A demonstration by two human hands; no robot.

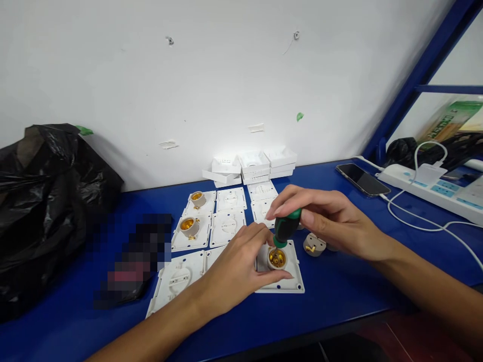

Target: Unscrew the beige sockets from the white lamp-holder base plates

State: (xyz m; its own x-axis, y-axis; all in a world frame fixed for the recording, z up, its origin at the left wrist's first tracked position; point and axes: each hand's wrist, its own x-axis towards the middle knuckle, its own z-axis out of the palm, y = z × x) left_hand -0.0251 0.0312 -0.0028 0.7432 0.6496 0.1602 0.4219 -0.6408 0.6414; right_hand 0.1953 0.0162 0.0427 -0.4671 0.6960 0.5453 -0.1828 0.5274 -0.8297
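My right hand point(326, 213) is closed round a short green and black screwdriver point(286, 229), its fingers and thumb at the top of the handle. The tool points down, slightly tilted, into a lamp socket point(277, 258) with a brass-coloured inside. That socket sits on a white square plate point(290, 280) near the table's front. My left hand point(241, 269) grips the socket from the left, thumb along its near side and index finger by the screwdriver's lower end. The screwdriver's tip is inside the socket and hard to see. Right of the plate lies a loose lamp socket point(314, 245).
More white plates point(228, 221) lie left and behind, two bearing lamp sockets point(189, 227). White boxes point(254, 166) are stacked against the wall. A black bag point(49, 211) stands left; a phone point(362, 179), cables and a power strip point(433, 188) lie right on the blue table point(339, 301).
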